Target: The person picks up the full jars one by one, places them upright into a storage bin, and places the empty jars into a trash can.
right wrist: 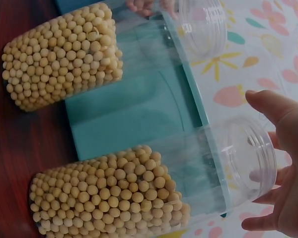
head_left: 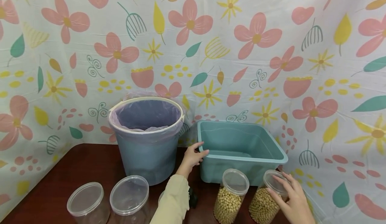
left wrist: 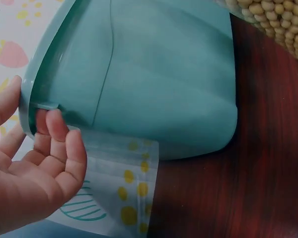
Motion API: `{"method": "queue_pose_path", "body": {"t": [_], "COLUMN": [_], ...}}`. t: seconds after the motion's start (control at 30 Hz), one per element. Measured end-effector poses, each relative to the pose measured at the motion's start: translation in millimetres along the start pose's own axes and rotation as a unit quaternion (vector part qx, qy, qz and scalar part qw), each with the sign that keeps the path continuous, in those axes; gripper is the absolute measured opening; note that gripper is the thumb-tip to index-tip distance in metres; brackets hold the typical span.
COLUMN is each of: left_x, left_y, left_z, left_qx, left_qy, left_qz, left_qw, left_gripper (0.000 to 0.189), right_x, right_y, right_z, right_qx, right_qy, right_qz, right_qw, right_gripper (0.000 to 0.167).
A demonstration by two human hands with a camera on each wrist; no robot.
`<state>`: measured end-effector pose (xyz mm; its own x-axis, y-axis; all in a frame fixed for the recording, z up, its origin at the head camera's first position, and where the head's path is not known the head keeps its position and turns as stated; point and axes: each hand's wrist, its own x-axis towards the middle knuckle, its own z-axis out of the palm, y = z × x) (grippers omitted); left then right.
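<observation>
My left hand (head_left: 193, 157) grips the left rim of a teal plastic tub (head_left: 211, 170) that stands against the wall. In the left wrist view, the curled fingers of that hand (left wrist: 44, 183) hook under the rim, with the thumb across its other side. Over the right-hand clear jar of soybeans (head_left: 263, 205), my right hand (head_left: 291, 199) reaches around its clear lid (head_left: 269, 177). The right wrist view has the thumb (right wrist: 268, 105) spread away from the jar and the fingers behind the lid. A second lidded soybean jar (head_left: 228, 202) stands just left of it.
A blue bin (head_left: 147, 157) with a thin plastic liner and white rim stands left of the tub. Two clear lidded jars (head_left: 129, 195) are at the front left of the dark red-brown table (head_left: 60, 177). Floral cloth (head_left: 193, 60) hangs behind everything.
</observation>
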<state>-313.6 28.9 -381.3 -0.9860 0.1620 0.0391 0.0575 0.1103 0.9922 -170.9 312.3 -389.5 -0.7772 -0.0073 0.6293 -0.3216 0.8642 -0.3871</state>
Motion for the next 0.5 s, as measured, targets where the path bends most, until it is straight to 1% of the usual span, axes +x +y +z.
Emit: {"method": "queue_pose_path", "body": {"t": [0.1,0.23,0.37,0.47,0.5], "left_x": [1.6,2.6,2.0,0.6,-0.3], "left_y": [0.2,0.6,0.4,0.0,-0.4], "left_z": [2.0,2.9,2.6,2.4,2.5], "left_qx": [-0.027,-0.051,-0.061,-0.067,-0.066], "left_qy": [0.006,0.014,0.012,0.008,0.009], "left_qz": [-0.007,-0.007,-0.009,-0.014,-0.011], "left_qw": [0.9996,0.9986,0.9980,0.9976,0.9977], "left_gripper": [0.048,0.048,0.050,0.051,0.051], "right_x": [0.4,2.0,2.3,1.5,1.5], "right_y": [-0.8,-0.9,-0.7,-0.4,-0.3], "right_z": [-0.8,-0.9,-2.5,-3.0,-2.9], "right_qx": [-0.014,-0.009,-0.017,-0.024,-0.024], "right_qy": [-0.022,-0.032,-0.042,-0.037,-0.035], "right_qz": [0.023,0.045,0.087,0.113,0.119], "right_qw": [0.9994,0.9984,0.9952,0.9926,0.9920], "right_gripper": [0.041,0.045,0.050,0.054,0.055]}}
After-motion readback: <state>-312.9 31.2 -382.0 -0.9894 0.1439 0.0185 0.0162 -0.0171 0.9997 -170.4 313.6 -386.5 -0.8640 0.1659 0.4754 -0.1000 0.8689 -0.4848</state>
